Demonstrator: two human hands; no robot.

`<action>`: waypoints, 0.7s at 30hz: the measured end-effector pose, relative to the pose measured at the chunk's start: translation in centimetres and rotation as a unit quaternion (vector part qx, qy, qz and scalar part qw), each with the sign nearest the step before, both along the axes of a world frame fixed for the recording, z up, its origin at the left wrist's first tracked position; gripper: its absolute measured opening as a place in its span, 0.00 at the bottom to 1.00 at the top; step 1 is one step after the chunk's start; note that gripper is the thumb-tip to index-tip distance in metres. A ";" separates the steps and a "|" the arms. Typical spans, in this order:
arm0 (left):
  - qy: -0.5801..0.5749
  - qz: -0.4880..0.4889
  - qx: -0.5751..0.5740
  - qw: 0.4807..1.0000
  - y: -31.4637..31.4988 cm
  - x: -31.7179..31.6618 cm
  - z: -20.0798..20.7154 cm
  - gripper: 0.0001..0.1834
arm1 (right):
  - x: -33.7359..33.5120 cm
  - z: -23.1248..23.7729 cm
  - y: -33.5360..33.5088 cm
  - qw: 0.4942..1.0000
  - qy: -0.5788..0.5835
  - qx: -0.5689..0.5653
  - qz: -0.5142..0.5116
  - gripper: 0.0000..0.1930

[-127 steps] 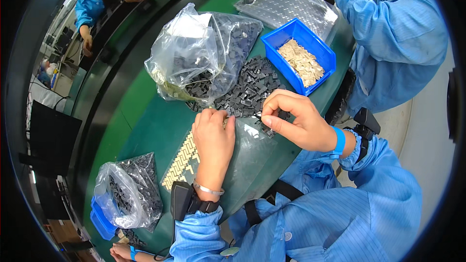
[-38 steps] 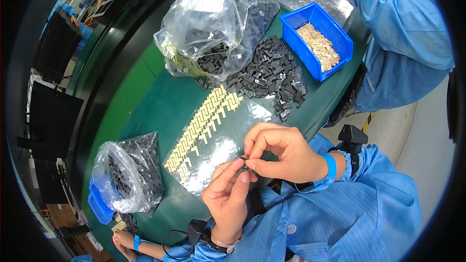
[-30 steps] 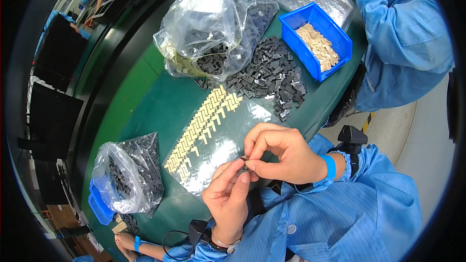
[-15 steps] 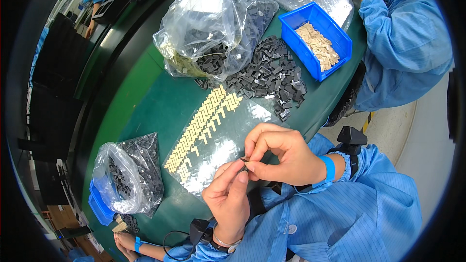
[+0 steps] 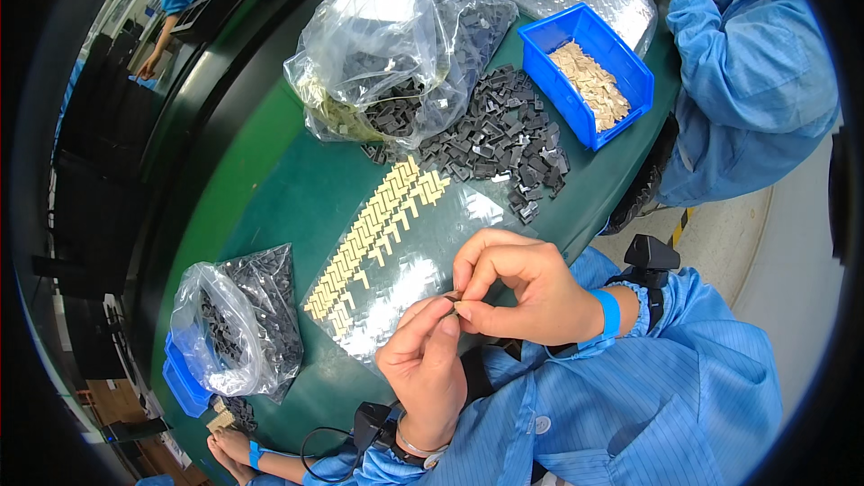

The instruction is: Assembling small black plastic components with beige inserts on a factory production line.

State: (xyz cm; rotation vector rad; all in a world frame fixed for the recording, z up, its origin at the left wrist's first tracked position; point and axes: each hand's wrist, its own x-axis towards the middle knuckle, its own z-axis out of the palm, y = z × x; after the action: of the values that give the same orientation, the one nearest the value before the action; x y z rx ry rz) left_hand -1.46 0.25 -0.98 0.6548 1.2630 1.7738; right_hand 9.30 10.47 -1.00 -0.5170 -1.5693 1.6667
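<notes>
My left hand [image 5: 425, 367] and my right hand [image 5: 529, 295] meet fingertip to fingertip above the near edge of a clear backing sheet [image 5: 409, 281]. Both are closed, pinching a small dark plastic part [image 5: 454, 301] between thumbs and fingers. Most of that part is hidden by my fingertips. On the sheet, rows of small yellow L-shaped stickers [image 5: 364, 238] cover the left and far side. Beyond it spreads a loose heap of small black plastic parts [image 5: 504, 130].
A big clear bag [image 5: 369, 54] of black parts stands behind the heap. Right of it, a blue bin [image 5: 556, 94] holds tan pieces. Another bag [image 5: 261, 315] and blue bin [image 5: 184, 382] sit at left. Co-workers' hands [image 5: 232, 445] and a blue sleeve [image 5: 720, 63] flank the table.
My hands stay almost in place, with only slight finger movement on the small dark part. At the far left, a co-worker's arm has shifted a little.
</notes>
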 end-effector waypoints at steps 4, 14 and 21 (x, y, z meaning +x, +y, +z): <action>0.004 0.000 0.003 1.000 0.0 0.0 0.2 0.11 | -0.1 -0.3 -0.1 0.999 0.014 -0.031 0.010 0.05; -0.057 -0.006 0.023 0.998 0.3 0.4 0.6 0.11 | -0.3 -0.8 0.2 0.996 0.044 -0.073 0.038 0.04; -0.048 -0.016 0.043 0.998 0.5 0.0 0.5 0.16 | 0.0 -0.6 1.4 0.996 0.009 0.048 0.080 0.06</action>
State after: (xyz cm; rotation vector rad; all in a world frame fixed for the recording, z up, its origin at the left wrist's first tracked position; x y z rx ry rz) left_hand -1.43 0.78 -0.46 0.6260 1.1116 1.8191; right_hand 9.28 11.85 -1.57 -0.3319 -1.7055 1.6987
